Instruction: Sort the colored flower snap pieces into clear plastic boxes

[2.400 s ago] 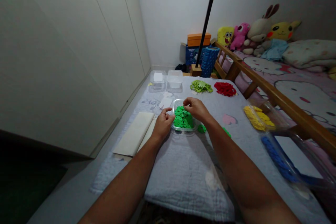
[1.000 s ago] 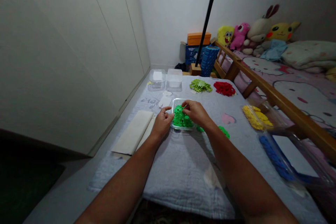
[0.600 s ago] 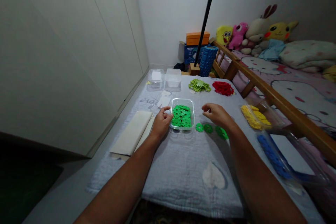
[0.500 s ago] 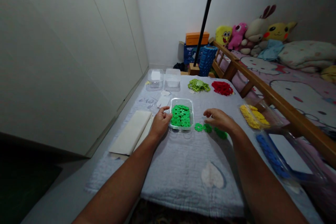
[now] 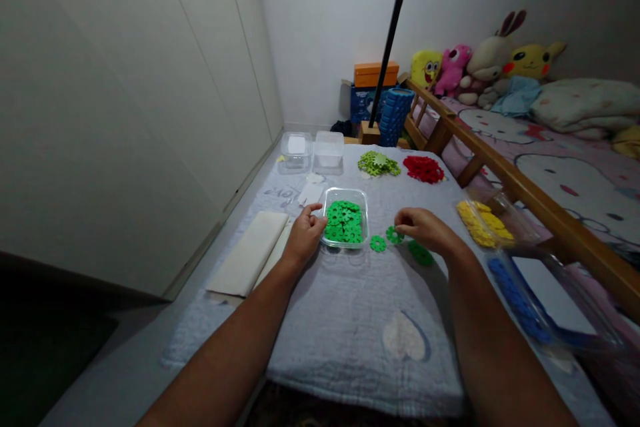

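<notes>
A clear plastic container (image 5: 367,220) with green snowflake-shaped discs (image 5: 344,221) inside stands at the middle of the cloth-covered table. My left hand (image 5: 306,230) grips its left wall, the thumb and a finger at the rim. To the right, my right hand (image 5: 421,225) pinches a green disc (image 5: 393,234) between thumb and fingertips, tilted up off the cloth. Another green disc (image 5: 377,243) lies flat between the container and that hand. Below my right wrist are more green discs (image 5: 421,253), overlapping and partly shaded.
Light-green pieces (image 5: 379,163) and red pieces (image 5: 423,169) lie in piles at the back. Two clear containers (image 5: 329,149) stand back left. A folded cream sheet (image 5: 249,252) lies left. Boxes of yellow pieces (image 5: 483,223) and blue pieces (image 5: 517,297) sit right, beside the wooden bed rail (image 5: 540,193).
My right hand has closed its fingers on one green disc and lifted its edge from the cloth, shifting slightly right. My left hand stays at the container.
</notes>
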`<state>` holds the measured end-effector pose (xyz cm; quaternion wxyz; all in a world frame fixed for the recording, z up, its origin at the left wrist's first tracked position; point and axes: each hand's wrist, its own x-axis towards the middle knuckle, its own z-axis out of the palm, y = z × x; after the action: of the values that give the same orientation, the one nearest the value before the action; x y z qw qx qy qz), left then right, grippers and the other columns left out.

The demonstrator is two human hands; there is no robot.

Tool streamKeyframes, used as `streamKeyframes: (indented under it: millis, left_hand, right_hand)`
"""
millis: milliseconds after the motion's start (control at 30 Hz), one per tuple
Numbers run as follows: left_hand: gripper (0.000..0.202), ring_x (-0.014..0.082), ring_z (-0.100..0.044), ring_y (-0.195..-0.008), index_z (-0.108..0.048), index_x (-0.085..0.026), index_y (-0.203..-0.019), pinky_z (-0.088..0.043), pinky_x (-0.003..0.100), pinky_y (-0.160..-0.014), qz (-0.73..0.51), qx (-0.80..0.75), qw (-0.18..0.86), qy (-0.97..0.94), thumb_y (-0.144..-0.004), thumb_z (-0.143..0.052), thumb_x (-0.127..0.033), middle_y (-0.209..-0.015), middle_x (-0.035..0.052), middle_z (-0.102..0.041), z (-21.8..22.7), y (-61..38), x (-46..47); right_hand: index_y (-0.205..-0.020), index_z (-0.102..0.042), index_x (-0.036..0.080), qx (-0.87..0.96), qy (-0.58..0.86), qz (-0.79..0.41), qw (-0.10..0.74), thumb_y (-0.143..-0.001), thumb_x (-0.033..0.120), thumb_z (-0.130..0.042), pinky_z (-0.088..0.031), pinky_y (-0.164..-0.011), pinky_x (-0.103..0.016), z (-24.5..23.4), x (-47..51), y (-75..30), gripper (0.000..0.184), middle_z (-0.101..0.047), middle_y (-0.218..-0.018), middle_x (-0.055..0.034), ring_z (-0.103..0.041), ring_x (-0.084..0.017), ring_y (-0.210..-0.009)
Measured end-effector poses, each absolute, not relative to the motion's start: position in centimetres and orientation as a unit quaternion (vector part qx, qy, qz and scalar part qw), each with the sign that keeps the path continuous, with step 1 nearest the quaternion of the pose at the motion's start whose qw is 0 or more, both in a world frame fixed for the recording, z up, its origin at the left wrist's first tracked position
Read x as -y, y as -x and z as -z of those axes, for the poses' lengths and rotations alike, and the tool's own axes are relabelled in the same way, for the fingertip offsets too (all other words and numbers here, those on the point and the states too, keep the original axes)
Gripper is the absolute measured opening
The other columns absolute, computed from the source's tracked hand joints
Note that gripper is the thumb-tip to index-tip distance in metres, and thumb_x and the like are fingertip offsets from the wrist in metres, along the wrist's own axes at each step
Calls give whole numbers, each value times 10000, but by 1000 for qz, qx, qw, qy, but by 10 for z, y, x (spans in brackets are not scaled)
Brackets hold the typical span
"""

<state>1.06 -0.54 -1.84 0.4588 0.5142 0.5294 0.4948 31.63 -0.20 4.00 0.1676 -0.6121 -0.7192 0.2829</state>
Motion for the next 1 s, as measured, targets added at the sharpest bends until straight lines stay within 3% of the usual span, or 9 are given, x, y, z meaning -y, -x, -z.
streamKeyframes:
  millis: [133,267,500,667,800,1000]
  left_hand:
    - [480,108,-387,-545,-648,-165,-1215,-307,207,-525,-496,-531,455,-515,-813,-689,-423,-605,-104,-388,16,-11,7]
    - [481,107,-384,-538,-658,-171,-1213,-296,210,-520,-494,-533,460,-510,-806,-690,-424,-602,-105,-386,14,-11,7]
    - [485,103,-397,-524,-648,-169,-1218,-303,208,-518,-501,-525,470,-502,-800,-706,-408,-596,-109,-407,16,-12,5]
    - [469,110,-419,-543,-657,-171,-1204,-309,211,-523,-500,-531,464,-503,-797,-707,-398,-599,-103,-410,13,-12,6]
    - [471,111,-413,-542,-658,-176,-1192,-295,208,-519,-500,-533,466,-498,-783,-721,-401,-594,-104,-403,12,-12,7]
    - [465,111,-396,-539,-654,-169,-1200,-295,209,-518,-498,-530,458,-511,-798,-698,-399,-592,-103,-397,14,-12,7]
  right_hand:
    - [-821,-693,214,711,572,-300,277,-813,281,-641,-461,-677,-276,-51,-9,-295,85,-717,-762,-11,-632,-173,-713]
    - [-817,-687,216,732,549,-278,291,-824,222,-652,-461,-692,-272,-54,-18,-260,36,-726,-767,-8,-636,-166,-719]
    - [-852,-724,220,760,569,-196,243,-868,151,-660,-472,-796,-289,-46,-32,-228,96,-753,-834,-24,-667,-182,-819]
    - [-942,-773,223,771,583,-93,240,-875,152,-673,-465,-992,-383,-37,-37,-237,140,-758,-1060,-98,-653,-255,-1030]
    - [-1002,-768,219,758,595,-74,256,-892,169,-666,-472,-982,-387,-37,-31,-263,158,-739,-1093,-99,-647,-247,-994]
    - [-972,-778,209,781,599,-138,111,-877,171,-716,-470,-933,-334,-34,-3,-288,120,-768,-1022,-87,-682,-236,-980]
